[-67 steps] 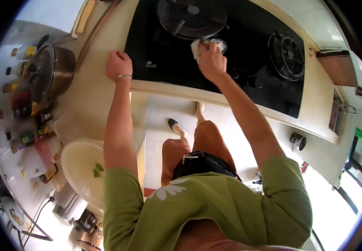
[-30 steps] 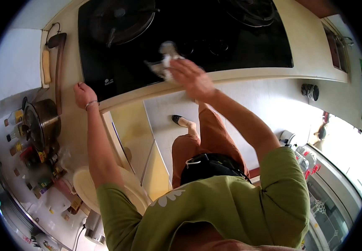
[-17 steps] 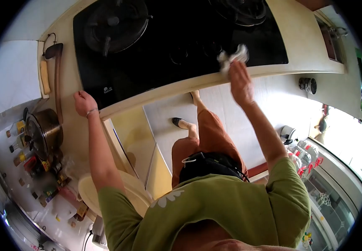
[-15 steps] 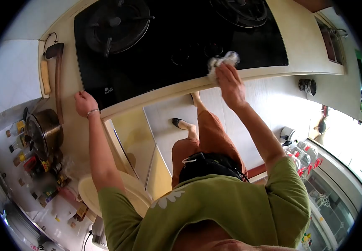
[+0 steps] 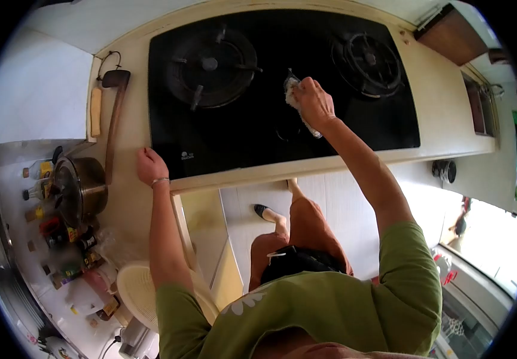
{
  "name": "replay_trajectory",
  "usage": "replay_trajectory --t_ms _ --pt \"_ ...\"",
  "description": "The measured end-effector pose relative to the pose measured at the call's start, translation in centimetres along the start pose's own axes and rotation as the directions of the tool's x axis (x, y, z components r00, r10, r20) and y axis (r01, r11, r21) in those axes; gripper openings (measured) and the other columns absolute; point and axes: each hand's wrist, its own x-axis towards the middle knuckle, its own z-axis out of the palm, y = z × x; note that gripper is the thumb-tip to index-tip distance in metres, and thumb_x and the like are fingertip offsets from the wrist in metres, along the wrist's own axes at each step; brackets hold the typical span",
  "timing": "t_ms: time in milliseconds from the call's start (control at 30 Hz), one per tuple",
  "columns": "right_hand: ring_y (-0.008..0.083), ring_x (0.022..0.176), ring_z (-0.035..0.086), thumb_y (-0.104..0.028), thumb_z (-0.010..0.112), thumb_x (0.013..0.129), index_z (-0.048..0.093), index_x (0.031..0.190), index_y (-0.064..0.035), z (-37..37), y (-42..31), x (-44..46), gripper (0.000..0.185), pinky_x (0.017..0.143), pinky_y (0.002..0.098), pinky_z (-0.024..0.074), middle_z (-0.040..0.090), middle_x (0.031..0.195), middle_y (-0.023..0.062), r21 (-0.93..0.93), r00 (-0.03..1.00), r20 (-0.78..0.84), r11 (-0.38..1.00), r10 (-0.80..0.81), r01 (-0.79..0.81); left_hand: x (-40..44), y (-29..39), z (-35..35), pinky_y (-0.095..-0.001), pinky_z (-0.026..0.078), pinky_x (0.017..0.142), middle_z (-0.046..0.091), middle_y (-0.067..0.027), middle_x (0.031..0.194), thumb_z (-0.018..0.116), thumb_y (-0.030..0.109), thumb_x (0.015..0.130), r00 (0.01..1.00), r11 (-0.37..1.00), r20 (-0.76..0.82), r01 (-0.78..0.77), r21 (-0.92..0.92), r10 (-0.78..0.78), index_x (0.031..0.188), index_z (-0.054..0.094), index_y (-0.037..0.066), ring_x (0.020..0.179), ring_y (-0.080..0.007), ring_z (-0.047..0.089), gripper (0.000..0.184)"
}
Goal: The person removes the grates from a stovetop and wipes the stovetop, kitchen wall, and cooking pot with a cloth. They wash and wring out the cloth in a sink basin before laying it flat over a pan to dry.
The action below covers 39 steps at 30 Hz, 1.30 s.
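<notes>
From my end of the feed, the right hand (image 5: 317, 103) is bunching its fingers on a crumpled white cloth (image 5: 292, 96), which is lying on the black hob (image 5: 228, 137) between the two burners. Half a second ago that cloth was sitting by the front edge; now it is reaching deeper in, so I'm judging that the middle strip is getting its contact. The left hand (image 5: 152, 166) is staying curled in a loose fist at the hob's left front corner; I'm not making out anything in it. Farther out, the left burner (image 5: 210, 63) and right burner (image 5: 369, 58) are standing apart from the cloth. A wooden-handled tool (image 5: 116, 113) is resting on the counter (image 5: 134, 131), a lidded pot (image 5: 95, 188) standing just beside its handle end.
</notes>
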Motion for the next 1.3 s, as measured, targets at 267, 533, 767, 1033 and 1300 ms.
replay_trajectory --t_ms 267,533,767,1033,1300 --pt "0.0240 0.093 0.049 -0.008 0.050 0.075 0.057 0.092 -0.0127 1.9 3.9 11.1 0.019 0.072 0.0345 0.0443 0.047 0.092 0.0072 -0.089 0.992 -0.096 0.992 0.085 -0.094 0.0 0.1 -0.3 -0.0426 0.043 0.059 0.058 -0.0128 0.074 0.042 0.024 0.083 1.000 1.000 -0.003 0.025 -0.013 -0.025 0.085 0.054 0.006 0.070 -0.0321 0.055 0.022" --pt "0.0331 0.091 0.051 -0.016 0.045 0.080 0.054 0.093 -0.0074 6.6 9.9 25.4 0.018 0.076 0.0410 0.0430 0.051 0.097 0.0168 -0.022 0.953 -0.107 0.958 0.283 -0.286 0.2 0.4 -0.4 -0.0406 0.044 0.062 0.058 -0.0106 0.075 0.045 0.021 0.082 0.998 0.999 -0.059 0.029 -0.035 -0.031 0.084 0.054 0.008 0.073 -0.0298 0.054 0.017" --pt "0.0326 0.089 0.054 -0.014 0.046 0.078 0.059 0.088 -0.0071 5.3 0.6 33.4 0.018 0.077 0.0394 0.0433 0.055 0.098 0.0203 -0.152 0.977 0.061 0.965 -0.205 0.212 0.2 0.4 -0.6 -0.0374 0.044 0.064 0.057 -0.0089 0.078 0.048 0.018 0.080 0.995 0.995 0.003 0.098 -0.020 -0.098 0.085 0.055 0.008 0.075 -0.0277 0.054 0.013" --pt "0.0354 0.078 0.057 -0.007 0.049 0.072 0.058 0.079 -0.0001 7.3 -8.3 37.3 0.013 0.067 0.0414 0.0453 0.059 0.082 0.0205 -0.179 0.913 0.089 0.895 -0.399 0.408 0.4 0.4 -0.8 -0.0377 0.043 0.065 0.056 -0.0089 0.077 0.049 0.016 0.078 0.996 0.990 0.009 0.086 -0.109 -0.085 0.084 0.053 0.008 0.075 -0.0276 0.053 0.011" --pt "0.0325 0.079 0.060 -0.005 0.049 0.073 0.063 0.081 -0.0010 8.0 -17.0 38.9 0.016 0.065 0.0401 0.0483 0.060 0.085 0.0197 -0.252 0.962 0.097 0.928 -0.257 0.273 1.1 0.5 -1.1 -0.0377 0.043 0.063 0.055 -0.0106 0.076 0.052 0.014 0.075 1.000 0.991 -0.009 0.002 -0.137 -0.003 0.086 0.053 0.007 0.073 -0.0286 0.053 0.013"
